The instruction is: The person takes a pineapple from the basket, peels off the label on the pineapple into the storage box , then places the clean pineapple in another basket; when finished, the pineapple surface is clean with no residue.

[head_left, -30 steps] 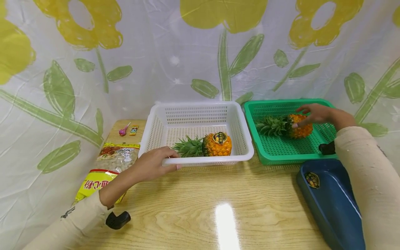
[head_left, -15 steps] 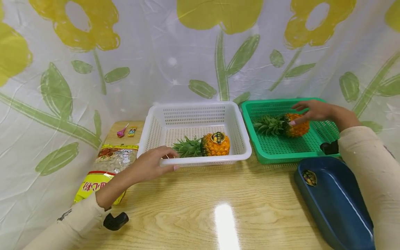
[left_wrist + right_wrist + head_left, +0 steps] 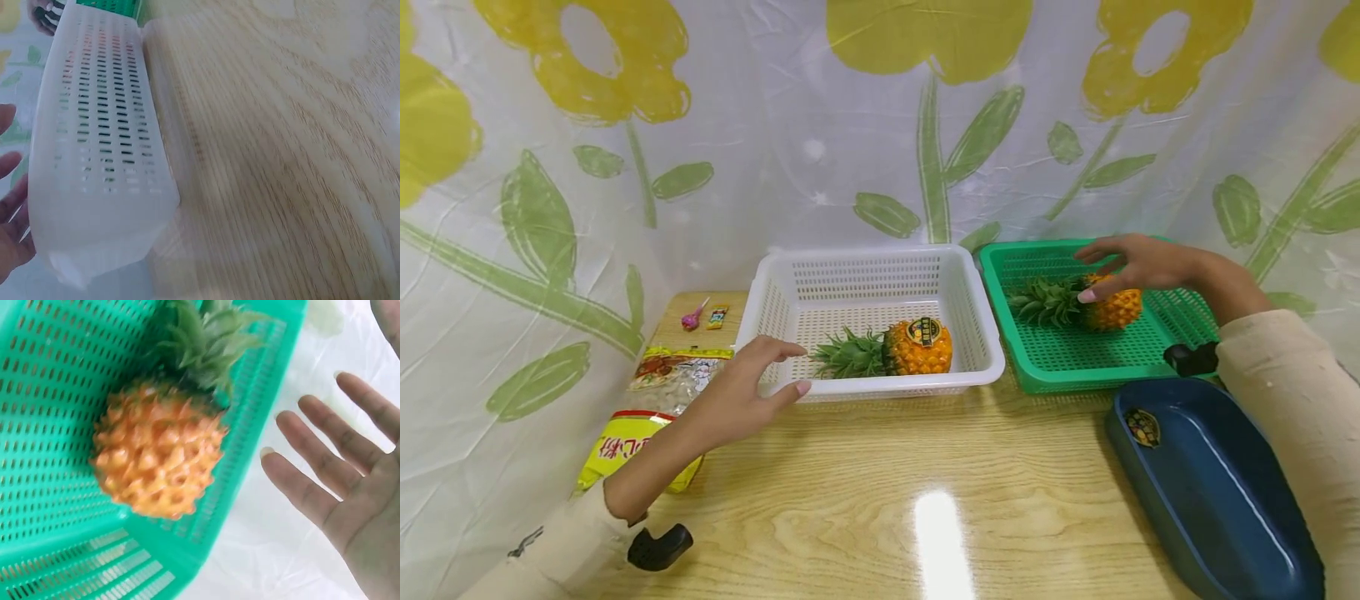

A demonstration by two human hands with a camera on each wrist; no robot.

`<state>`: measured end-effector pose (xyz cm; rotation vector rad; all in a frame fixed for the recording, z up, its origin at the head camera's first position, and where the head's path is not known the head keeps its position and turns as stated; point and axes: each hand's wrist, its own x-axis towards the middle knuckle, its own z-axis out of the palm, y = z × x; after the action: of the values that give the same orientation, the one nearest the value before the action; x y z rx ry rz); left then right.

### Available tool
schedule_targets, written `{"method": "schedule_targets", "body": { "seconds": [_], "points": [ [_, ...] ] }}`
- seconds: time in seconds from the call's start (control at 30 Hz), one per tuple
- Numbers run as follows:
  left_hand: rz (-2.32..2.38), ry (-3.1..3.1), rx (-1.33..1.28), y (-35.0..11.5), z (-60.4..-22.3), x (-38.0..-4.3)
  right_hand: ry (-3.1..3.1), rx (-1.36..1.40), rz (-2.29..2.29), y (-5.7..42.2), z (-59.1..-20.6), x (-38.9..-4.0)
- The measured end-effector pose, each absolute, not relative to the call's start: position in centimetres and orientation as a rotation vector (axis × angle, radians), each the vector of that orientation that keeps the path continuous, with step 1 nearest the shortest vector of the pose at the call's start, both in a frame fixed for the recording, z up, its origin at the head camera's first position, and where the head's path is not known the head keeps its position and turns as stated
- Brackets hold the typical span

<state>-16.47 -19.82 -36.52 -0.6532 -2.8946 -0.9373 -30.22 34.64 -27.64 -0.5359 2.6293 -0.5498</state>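
Observation:
My left hand (image 3: pixel 737 400) is at the front left corner of the white basket (image 3: pixel 880 386), thumb and fingers spread apart, gripping nothing. In the left wrist view its fingers (image 3: pixel 15 203) show beside the basket's outer wall. One pineapple (image 3: pixel 921 348) lies on its side in that basket, leaves to the left, a dark label on its skin. Over the green basket (image 3: pixel 1075 383) hovers my right hand (image 3: pixel 1150 262), fingers extended. Below it lies a second pineapple (image 3: pixel 1116 312); the right wrist view shows a gap between the fingers and this fruit.
A dark blue tray (image 3: pixel 1210 475) with a round label inside stands in front of the green basket. At the left lie a yellow printed food bag (image 3: pixel 636 429), a lollipop (image 3: pixel 691 320) and a small packet (image 3: pixel 717 317). A flowered curtain (image 3: pixel 760 167) hangs behind.
My left hand has let go of the white basket's rim and drawn slightly left, its fingers spreading. My right hand has shifted a little left above the pineapple in the green basket.

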Motion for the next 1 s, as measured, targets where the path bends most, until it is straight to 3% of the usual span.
{"method": "schedule_targets", "body": {
  "seconds": [0.67, 1.0],
  "points": [
    [-1.055, -2.926, -0.299, -22.2, -37.6, -17.1, 2.537, -0.726, -0.673, 26.3, -26.5, -27.2],
    [-1.206, -2.925, -0.235, -22.5, -38.6, -18.1, 2.496, -0.890, -0.748, 21.4, -27.5, -27.4]
  ]
}}
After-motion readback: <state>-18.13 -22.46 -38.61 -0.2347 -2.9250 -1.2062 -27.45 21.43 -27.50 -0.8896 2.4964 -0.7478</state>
